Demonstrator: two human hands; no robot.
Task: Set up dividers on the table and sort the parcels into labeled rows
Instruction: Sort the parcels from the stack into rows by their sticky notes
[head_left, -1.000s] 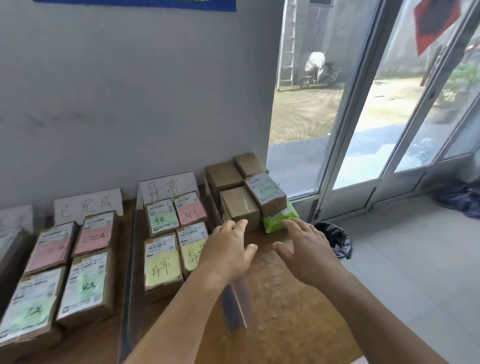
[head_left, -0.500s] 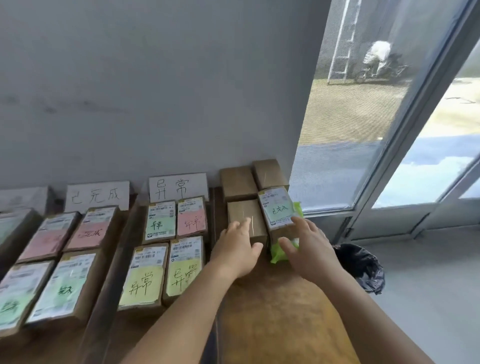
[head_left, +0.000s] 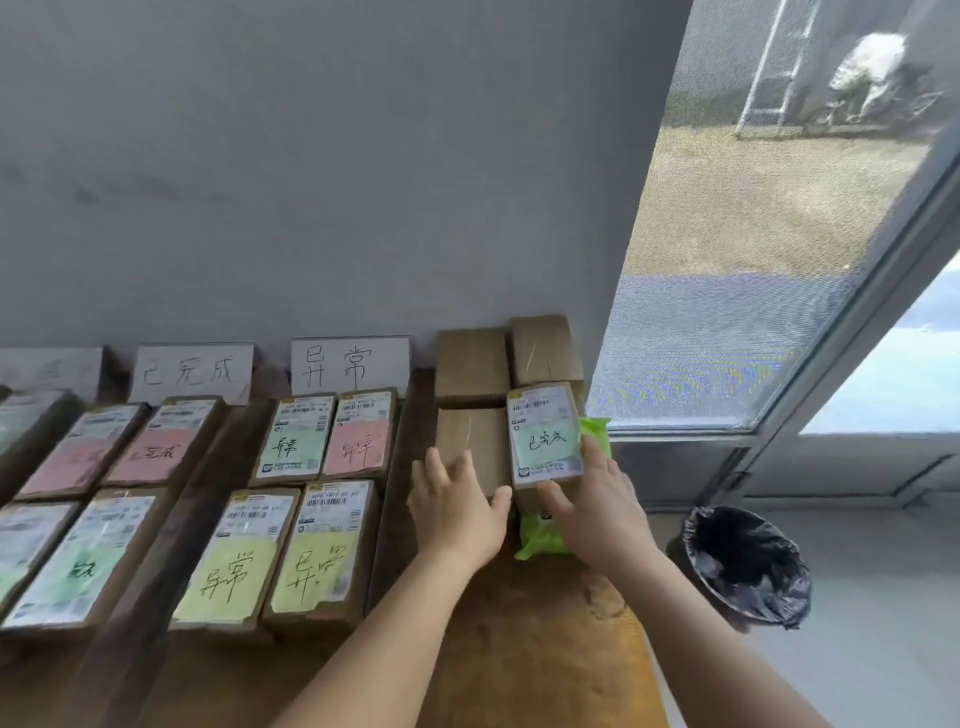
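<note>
Between R hand (head_left: 597, 506) fingers (head_left: 592, 457) & thumb: green-labeled parcel (head_left: 545, 441).

A single head view looks down, close over the table (head_left: 545, 649) toward the wall (head_left: 337, 182).
</note>
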